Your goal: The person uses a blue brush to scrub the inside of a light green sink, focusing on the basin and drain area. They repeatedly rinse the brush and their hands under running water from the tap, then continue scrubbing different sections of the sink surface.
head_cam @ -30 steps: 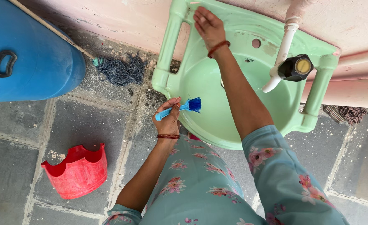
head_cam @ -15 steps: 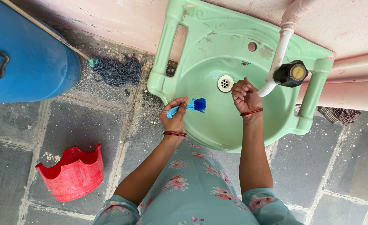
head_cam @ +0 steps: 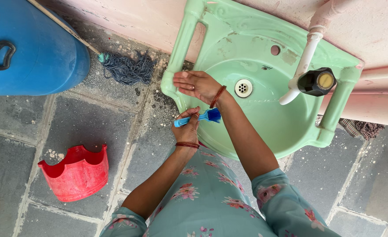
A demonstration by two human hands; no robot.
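Mint-green sink [head_cam: 229, 30], blue brush [head_cam: 202, 117], red tub [head_cam: 75, 173], blue barrel [head_cam: 36, 57], floral teal dress [head_cam: 211, 206].

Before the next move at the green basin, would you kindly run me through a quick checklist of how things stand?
1. Left hand grips the blue brush: ok, fingers closed round the handle.
2. Right hand free: ok, open and flat over the basin's left rim, holding nothing.
3. Green basin bowl free of objects: ok.
4. Drain unblocked: ok, grate visible.
5. Water running from the tap: cannot tell, no stream visible.
6. Basin surface clean: not ok, dark stains near the back rim.
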